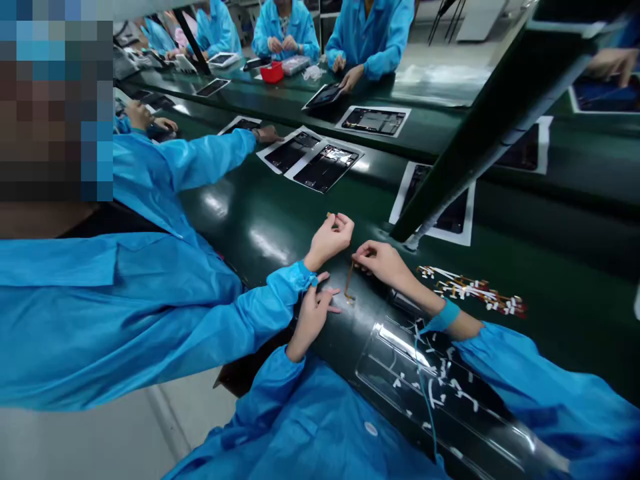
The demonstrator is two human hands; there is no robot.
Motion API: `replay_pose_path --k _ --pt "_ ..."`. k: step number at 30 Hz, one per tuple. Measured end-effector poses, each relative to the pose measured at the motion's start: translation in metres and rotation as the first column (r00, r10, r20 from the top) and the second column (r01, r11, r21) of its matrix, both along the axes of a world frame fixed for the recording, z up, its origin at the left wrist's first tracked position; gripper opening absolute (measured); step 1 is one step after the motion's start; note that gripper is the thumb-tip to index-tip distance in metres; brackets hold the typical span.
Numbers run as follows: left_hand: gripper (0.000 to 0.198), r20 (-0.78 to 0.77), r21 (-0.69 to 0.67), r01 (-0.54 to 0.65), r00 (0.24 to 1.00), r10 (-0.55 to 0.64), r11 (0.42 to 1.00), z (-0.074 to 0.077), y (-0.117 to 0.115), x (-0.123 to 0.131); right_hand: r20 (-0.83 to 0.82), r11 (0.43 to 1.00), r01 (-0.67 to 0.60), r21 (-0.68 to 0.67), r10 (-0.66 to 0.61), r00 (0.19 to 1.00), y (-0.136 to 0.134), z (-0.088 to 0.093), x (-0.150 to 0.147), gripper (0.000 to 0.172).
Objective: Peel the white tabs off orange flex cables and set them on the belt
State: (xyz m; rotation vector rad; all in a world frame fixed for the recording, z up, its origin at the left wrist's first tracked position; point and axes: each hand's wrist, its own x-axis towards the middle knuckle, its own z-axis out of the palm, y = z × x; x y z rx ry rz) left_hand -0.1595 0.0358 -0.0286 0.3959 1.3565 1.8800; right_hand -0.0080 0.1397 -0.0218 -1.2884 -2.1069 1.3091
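Note:
A thin orange flex cable (pixel 349 277) hangs from the pinched fingertips of my right hand (pixel 381 262), its lower end close to the green bench top. My right wrist wears a blue strap (pixel 443 316) with a cord running from it. My left hand (pixel 311 319) is held low at the bench edge, fingers spread and nothing seen in them. Just above it, a co-worker's hand (pixel 330 239) reaches in from the left with fingertips together. To the right of my right hand lies a pile of similar flex cables (pixel 473 291) with white strips.
A clear plastic tray (pixel 370 363) with white scraps lies below my right forearm. A dark post (pixel 465 140) slants over the bench. Device panels (pixel 327 167) on white sheets lie farther back. A co-worker's blue sleeve (pixel 250 310) crosses from the left. Other people work across the bench.

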Motion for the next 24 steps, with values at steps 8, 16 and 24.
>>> replay_pose_path --k 8,16,24 --pt "0.018 -0.518 -0.205 0.439 0.710 -0.477 0.875 -0.053 -0.073 0.000 0.210 0.929 0.156 0.334 -0.235 0.949 0.015 0.019 0.146 0.028" --pt "0.008 -0.238 -0.250 0.633 0.693 -0.680 0.733 -0.026 -0.042 0.004 0.384 0.908 0.072 0.412 -0.245 0.890 -0.023 0.004 0.242 0.041" --pt "0.045 0.853 -0.108 0.687 0.435 -0.288 0.719 0.052 0.036 -0.019 0.356 0.914 0.042 0.402 -0.198 0.913 -0.028 -0.023 0.228 0.038"
